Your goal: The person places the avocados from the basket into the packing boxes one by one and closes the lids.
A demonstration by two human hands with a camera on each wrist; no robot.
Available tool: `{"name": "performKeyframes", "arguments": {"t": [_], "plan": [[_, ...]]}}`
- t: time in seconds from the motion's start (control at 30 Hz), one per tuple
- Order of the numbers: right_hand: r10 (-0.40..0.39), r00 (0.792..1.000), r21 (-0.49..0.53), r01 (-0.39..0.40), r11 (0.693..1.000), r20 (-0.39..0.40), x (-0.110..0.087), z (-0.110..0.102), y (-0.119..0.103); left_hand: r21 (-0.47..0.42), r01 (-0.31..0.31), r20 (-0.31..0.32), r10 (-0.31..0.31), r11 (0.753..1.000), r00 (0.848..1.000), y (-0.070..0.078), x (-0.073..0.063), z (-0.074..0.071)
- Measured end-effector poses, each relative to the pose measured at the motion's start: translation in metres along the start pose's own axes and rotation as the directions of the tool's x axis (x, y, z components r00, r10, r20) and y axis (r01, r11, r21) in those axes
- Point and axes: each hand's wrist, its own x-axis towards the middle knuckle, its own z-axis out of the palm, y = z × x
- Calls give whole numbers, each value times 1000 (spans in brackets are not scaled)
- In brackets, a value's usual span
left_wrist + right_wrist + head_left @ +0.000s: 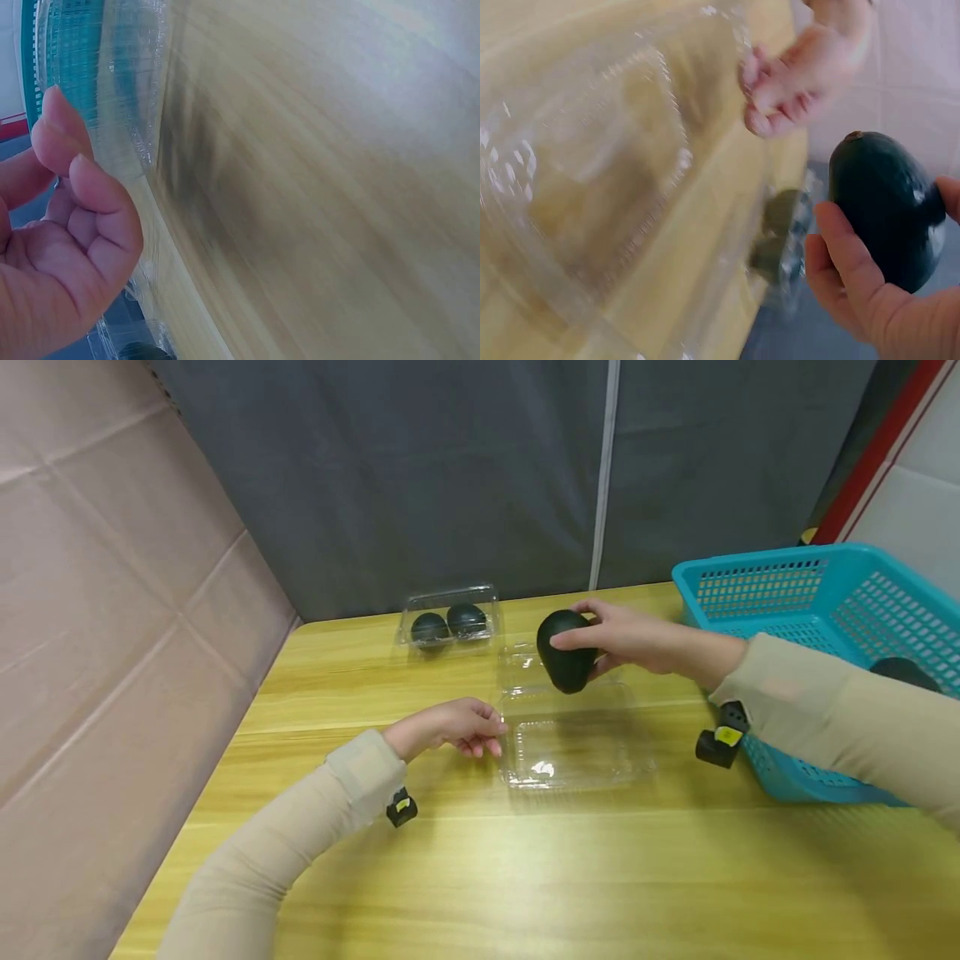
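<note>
A dark green avocado [564, 653] is held in my right hand [626, 639], fingers and thumb round its sides, above an opened clear plastic clamshell box [573, 752]. In the right wrist view the avocado [885, 210] shows its stem end. My left hand [465, 727] pinches the left edge of that box. The left wrist view shows the left hand [67, 217] with curled fingers by the transparent rim [150, 90]. Behind, a second clear box [448, 639] contains two dark avocados [467, 619].
At the right stands a turquoise plastic basket [765, 557] with a dark avocado [905, 672] partly hidden by the right sleeve. The wooden table [480, 885] meets a grey curtain [412, 485] at the back and a pinkish covered wall [112, 610] on the left.
</note>
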Motion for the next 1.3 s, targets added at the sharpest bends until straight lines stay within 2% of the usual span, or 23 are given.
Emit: {"name": "performKeyframes", "arguments": {"t": [0.33, 0.5, 0.63, 0.87, 1.17, 1.3], "plan": [[91, 995, -64, -87, 994, 53, 11, 56, 28, 5, 2, 6, -2, 1000, 1000, 3, -4, 1], [125, 992, -92, -122, 988, 17, 16, 73, 42, -6, 5, 9, -5, 1000, 1000, 3, -4, 2], [135, 991, -114, -136, 984, -22, 22, 81, 50, -26, 14, 9, -14, 1000, 1000, 3, -5, 2], [128, 992, -155, -127, 980, -6, 29, 89, 57, -33, 12, 24, -11, 999, 1000, 3, -5, 1], [174, 985, -235, -168, 957, 8, 28, 90, 60, -35, 7, 21, -6, 999, 1000, 2, -5, 0], [172, 985, -256, -164, 953, 9, 28, 90, 61, -31, 2, 22, -1, 1000, 1000, 1, -5, 0]]}}
